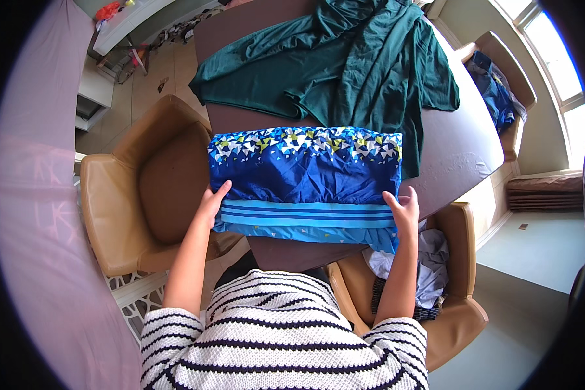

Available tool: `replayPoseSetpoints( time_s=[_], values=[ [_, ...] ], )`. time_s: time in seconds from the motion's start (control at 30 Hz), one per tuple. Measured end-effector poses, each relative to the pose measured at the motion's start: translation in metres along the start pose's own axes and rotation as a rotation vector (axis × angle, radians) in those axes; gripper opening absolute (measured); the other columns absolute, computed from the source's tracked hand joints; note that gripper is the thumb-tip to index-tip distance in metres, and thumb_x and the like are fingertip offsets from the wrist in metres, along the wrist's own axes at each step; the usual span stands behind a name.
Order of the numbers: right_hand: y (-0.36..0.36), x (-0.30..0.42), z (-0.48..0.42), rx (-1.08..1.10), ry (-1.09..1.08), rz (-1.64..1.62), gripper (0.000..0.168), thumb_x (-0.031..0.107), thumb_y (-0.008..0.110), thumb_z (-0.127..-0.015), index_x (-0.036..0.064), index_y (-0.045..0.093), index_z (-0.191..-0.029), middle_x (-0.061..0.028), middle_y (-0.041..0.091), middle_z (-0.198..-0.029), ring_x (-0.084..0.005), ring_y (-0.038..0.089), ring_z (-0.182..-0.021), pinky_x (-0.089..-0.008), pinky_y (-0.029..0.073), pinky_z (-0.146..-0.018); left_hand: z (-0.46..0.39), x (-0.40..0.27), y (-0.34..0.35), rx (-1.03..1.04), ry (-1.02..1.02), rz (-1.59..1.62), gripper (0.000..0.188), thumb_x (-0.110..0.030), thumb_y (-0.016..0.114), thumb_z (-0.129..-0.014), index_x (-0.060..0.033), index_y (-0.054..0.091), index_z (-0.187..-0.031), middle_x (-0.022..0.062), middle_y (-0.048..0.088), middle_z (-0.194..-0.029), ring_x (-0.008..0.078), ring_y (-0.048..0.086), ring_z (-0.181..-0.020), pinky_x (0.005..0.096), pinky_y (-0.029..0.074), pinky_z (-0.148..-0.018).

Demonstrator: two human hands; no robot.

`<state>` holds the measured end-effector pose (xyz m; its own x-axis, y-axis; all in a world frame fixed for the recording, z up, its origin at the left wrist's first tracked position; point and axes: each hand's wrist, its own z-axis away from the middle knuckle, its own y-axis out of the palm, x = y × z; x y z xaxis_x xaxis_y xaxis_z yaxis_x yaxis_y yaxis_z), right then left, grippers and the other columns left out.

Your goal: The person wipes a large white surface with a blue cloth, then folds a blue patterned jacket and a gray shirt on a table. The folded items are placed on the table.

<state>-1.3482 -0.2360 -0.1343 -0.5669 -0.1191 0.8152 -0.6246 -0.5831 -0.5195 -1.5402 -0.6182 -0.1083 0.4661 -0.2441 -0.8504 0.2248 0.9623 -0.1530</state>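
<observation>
A folded blue garment (297, 180) with a band of white, yellow-green and light blue triangles lies across the near edge of the table. Its light blue striped band (307, 214) runs along the side closest to me. My left hand (211, 204) grips the left edge, thumb on top and the other fingers hidden beneath. At the right edge my right hand (403, 207) has its thumb on the cloth, with the fingers partly hidden. Just beyond, a rumpled dark green garment (351, 73) spreads over the table, partly covered by the blue one.
The table (468, 141) has a smooth brownish cover. A tan armchair (107, 209) stands at the left. Another armchair (448, 336) at my right holds crumpled clothes (431, 263). By the window, a third chair (512, 58) carries blue clothing (490, 92). A pink curtain (39, 195) hangs far left.
</observation>
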Motion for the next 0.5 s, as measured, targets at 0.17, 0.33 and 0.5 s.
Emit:
replayPoseSetpoints(
  time_s=[0.17, 0.33, 0.5],
  values=[
    [-0.018, 0.013, -0.018, 0.514, 0.215, -0.241, 0.048, 0.022, 0.078, -0.064, -0.001, 0.057, -0.1, -0.0108, 0.062, -0.087, -0.0179, 0.059, -0.076, -0.0307, 0.048, -0.072, 0.006, -0.015, 0.01, 0.064, -0.067, -0.039, 0.053, -0.021, 0.074, -0.07, 0.0003, 0.052, -0.112, 0.0114, 0.06, -0.103, 0.0206, 0.058, -0.091, 0.0319, 0.046, -0.081],
    [-0.021, -0.013, 0.039, 0.603, 0.157, -0.273, 0.035, 0.011, 0.076, -0.064, 0.001, 0.061, -0.095, -0.0055, 0.063, -0.085, -0.0141, 0.059, -0.077, -0.028, 0.047, -0.077, 0.019, 0.022, -0.047, 0.239, -0.181, 0.06, 0.052, -0.021, 0.076, -0.069, 0.0009, 0.053, -0.11, 0.0104, 0.061, -0.101, 0.0198, 0.058, -0.089, 0.0336, 0.046, -0.08],
    [-0.025, -0.008, 0.057, 0.584, 0.166, -0.521, 0.049, 0.009, 0.075, -0.063, 0.001, 0.056, -0.107, -0.0059, 0.061, -0.096, -0.0175, 0.059, -0.084, -0.0317, 0.046, -0.082, 0.037, 0.045, -0.055, 0.276, -0.117, 0.358, 0.069, -0.02, 0.08, -0.063, -0.0027, 0.046, -0.121, 0.0099, 0.054, -0.115, 0.0252, 0.049, -0.106, 0.0399, 0.038, -0.094]
  ],
)
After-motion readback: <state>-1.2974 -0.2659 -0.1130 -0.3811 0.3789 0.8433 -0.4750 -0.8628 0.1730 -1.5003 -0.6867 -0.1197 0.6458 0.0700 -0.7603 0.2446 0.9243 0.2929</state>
